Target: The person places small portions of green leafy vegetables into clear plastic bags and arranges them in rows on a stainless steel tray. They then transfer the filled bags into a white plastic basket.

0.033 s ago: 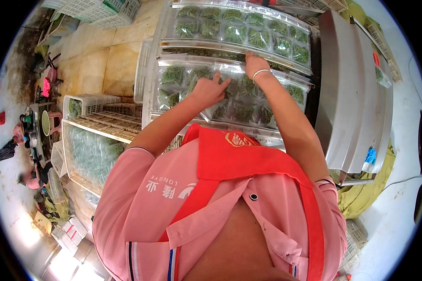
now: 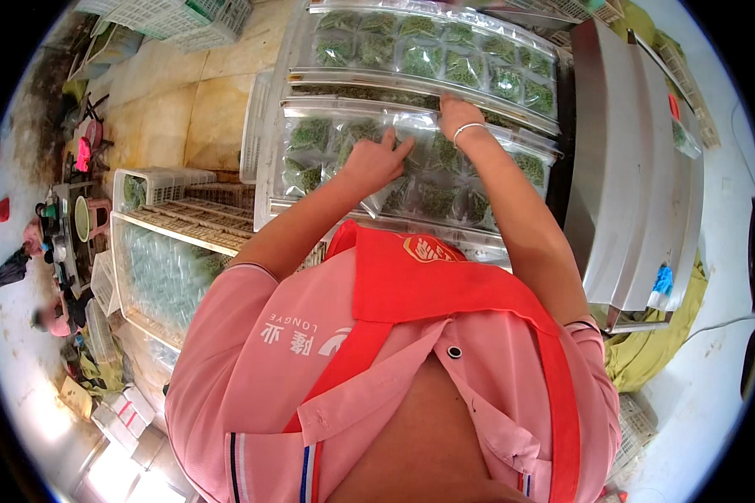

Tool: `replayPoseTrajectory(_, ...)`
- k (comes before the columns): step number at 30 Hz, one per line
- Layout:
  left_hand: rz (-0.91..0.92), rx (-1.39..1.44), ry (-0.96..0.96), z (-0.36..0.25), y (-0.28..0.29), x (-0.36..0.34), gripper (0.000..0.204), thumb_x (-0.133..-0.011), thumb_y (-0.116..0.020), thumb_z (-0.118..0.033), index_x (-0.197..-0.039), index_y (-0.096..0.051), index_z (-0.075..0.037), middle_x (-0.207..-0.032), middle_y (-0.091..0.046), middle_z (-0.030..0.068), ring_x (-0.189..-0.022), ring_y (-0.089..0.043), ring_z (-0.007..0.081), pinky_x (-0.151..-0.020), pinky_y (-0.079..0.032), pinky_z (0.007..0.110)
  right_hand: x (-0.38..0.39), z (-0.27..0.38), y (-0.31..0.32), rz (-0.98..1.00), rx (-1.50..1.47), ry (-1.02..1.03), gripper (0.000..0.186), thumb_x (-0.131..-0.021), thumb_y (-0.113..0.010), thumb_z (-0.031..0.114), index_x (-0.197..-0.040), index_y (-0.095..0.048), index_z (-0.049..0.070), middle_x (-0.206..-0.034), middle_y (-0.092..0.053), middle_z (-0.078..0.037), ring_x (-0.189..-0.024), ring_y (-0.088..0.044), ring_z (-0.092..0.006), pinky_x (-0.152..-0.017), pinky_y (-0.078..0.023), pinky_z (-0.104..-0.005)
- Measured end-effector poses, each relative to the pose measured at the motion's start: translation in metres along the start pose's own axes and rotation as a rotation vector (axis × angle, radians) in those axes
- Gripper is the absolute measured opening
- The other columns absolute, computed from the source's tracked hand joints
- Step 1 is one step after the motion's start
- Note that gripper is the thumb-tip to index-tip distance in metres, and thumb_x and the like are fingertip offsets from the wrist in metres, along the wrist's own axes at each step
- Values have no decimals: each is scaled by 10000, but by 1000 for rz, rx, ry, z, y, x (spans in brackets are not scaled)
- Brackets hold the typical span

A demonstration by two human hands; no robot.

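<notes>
Clear plastic bags of green leafy plant matter (image 2: 438, 203) lie in rows on the near bed of a metal machine, below me. My left hand (image 2: 376, 164) rests over these bags, two fingers stretched out and apart, the others curled. A loose clear bag corner (image 2: 371, 204) shows just under its wrist side. Farther right, my right hand (image 2: 461, 117) wears a pale bracelet and reaches to the metal bar (image 2: 352, 104) along the bed's far edge. Its fingers are bent together at the bags' upper ends; what they pinch, if anything, is hidden.
Beyond the bar, a second bed holds more filled bags (image 2: 419, 59). A stainless steel hood (image 2: 621, 168) stands at the right. To the left sit a crate of filled bags (image 2: 164, 277) and a white basket (image 2: 168, 180). Stacked crates (image 2: 184, 21) are at the far left.
</notes>
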State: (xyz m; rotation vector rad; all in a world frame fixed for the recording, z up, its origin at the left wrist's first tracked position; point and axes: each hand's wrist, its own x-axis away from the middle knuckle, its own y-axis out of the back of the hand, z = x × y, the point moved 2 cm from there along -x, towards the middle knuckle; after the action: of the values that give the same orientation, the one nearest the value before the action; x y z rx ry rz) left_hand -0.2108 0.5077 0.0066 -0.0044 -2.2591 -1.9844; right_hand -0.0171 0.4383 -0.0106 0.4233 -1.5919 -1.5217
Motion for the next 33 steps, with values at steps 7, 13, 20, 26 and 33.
replayPoseTrajectory(7,-41,-131,74,-1,-14,2,547,-793,-580,-344,-1288,-409,-190,-1262,-458,230,-666,-648,276,-590,-502,387,9,15,15,1,62,6,157,-804,-527,186,-910,-628,128,-1016,-622,-117,-954,-595,-287,-804,-474,-394)
replayPoseTrajectory(13,-72,129,153,-2,25,11,457,-812,-573,-374,-1210,-479,-173,-1202,-540,134,-736,-643,319,-592,-498,384,5,12,-8,-201,-170,83,169,-760,-590,193,-922,-622,162,-973,-610,-86,-899,-592,-282,-784,-440,-437)
replayPoseTrajectory(20,-562,967,522,33,54,27,237,-890,-533,-289,-846,-615,-71,-583,-534,22,-519,-449,101,-479,-372,262,111,32,29,-84,-807,176,404,-716,-673,248,-1088,-582,120,-1116,-543,-105,-861,-582,-297,-782,-474,-379)
replayPoseTrajectory(26,-539,1683,370,-34,62,-7,292,-936,-469,-294,-872,-572,-29,-677,-574,26,-567,-448,76,-535,-353,214,210,53,67,-325,-658,234,473,-811,-580,355,-1179,-520,65,-1150,-543,-160,-952,-590,-276,-769,-487,-365)
replayPoseTrajectory(33,-471,1565,-26,-112,69,-17,188,-934,-467,-165,-1006,-531,-4,-803,-630,68,-767,-579,110,-742,-460,247,307,-79,89,-578,-1067,-410,384,-900,-500,352,-948,-625,-8,-641,-598,-82,-562,-601,-128,-539,-482,-297)
